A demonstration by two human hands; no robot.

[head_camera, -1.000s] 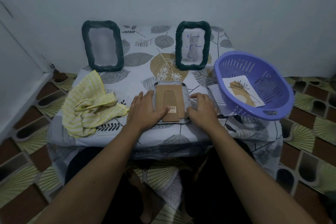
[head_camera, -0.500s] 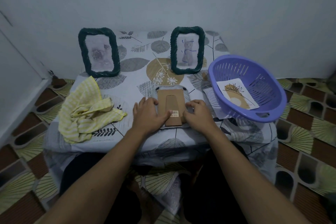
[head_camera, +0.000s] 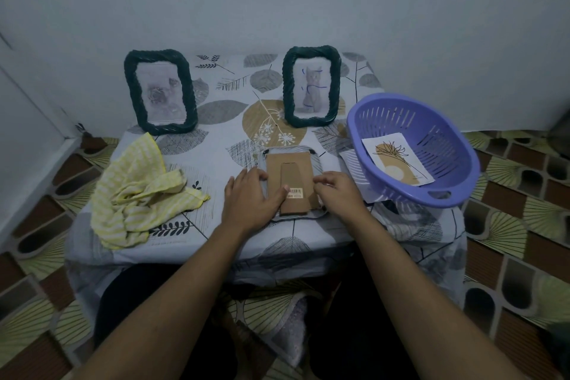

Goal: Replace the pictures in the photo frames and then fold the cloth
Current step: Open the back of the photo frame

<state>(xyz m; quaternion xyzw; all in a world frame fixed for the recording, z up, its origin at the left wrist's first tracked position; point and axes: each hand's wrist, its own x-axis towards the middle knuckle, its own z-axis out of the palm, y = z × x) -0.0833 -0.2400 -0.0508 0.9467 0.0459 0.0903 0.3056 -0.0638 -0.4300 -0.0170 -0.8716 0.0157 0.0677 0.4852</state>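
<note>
The left hand (head_camera: 248, 199) lies flat, fingers straight, pressing the left side of a face-down frame (head_camera: 291, 174) at the table's (head_camera: 222, 145) near middle. The right hand (head_camera: 337, 194) has its fingertips curled against the right edge of the frame's cardboard back; whether they pinch a clip or only push, I cannot tell. This frame looks mid-swap, its back not yet dealt with. Two dark frames, one far left (head_camera: 160, 91) and one far middle (head_camera: 311, 89), stand upright with pictures in them; whether those are new ones cannot be judged. The yellow cloth (head_camera: 138, 194) lies crumpled to the left, unfolded, so folding remains. On the right, the purple basket (head_camera: 438, 139) holds one printed picture (head_camera: 398, 160), with a loose sheet (head_camera: 350, 160) tucked under its left edge.
</note>
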